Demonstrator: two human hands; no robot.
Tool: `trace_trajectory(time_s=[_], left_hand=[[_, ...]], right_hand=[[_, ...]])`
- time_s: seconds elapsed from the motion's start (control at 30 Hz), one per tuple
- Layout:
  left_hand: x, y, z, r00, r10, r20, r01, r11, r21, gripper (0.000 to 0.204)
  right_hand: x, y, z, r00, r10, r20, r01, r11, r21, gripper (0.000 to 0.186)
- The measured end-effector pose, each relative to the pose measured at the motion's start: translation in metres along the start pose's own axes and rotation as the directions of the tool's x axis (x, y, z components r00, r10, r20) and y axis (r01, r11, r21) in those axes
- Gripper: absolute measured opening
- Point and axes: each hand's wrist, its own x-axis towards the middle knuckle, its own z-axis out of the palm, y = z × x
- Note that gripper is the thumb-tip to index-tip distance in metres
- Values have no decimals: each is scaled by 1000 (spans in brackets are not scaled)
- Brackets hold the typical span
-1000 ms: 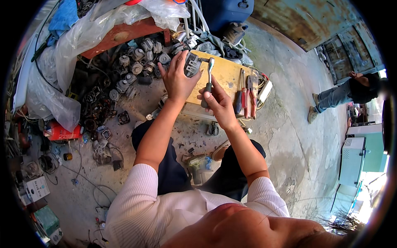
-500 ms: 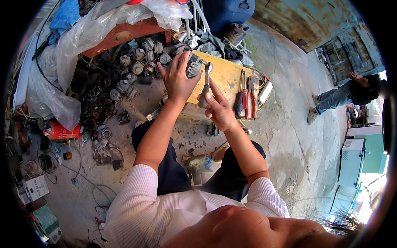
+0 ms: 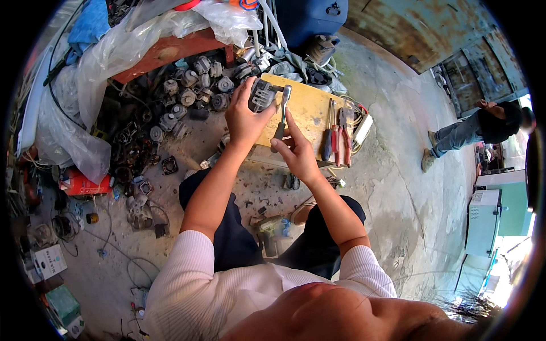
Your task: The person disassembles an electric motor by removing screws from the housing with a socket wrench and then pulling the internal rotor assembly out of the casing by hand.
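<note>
My left hand (image 3: 244,122) is closed around a small grey motor-like metal part (image 3: 262,95), holding it above the yellow wooden top of a low box (image 3: 310,116). My right hand (image 3: 300,153) grips the dark handle of a ratchet wrench (image 3: 283,112). The wrench stands nearly upright in view, its shiny head beside the right side of the part. Whether a socket sits on a fastener there is too small to tell. To the right, on the box top, lie a screwdriver (image 3: 327,142) and red-handled pliers (image 3: 346,133).
Many motor-like metal parts (image 3: 187,96) are heaped on the floor at the left, beside clear plastic sheeting (image 3: 91,108). A green power tool (image 3: 272,227) rests between my legs. A blue container (image 3: 310,23) stands beyond the box. Another person (image 3: 483,125) stands at the far right.
The wrench handle has swung slightly left, and my right hand has shifted a little with it, its fingers looser. The grey part has turned slightly in my left hand.
</note>
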Motion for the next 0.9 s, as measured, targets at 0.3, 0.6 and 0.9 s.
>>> trace_trajectory(time_s=[0.3,0.6,0.9], left_hand=[[3,-15,-7,940,-172,295,278,887,-369,64],[4,-15,-22,744,-180,644,614,564,-553,63],[0,-7,-25,636,-76,768,668,553,-498,74]], right_hand=[[6,5,-37,954,-297,-46,211,770,-602,76],[20,24,-95,998,-49,25,50,998,-35,29],[17,20,-129,972,200,124,-234,770,593,30]])
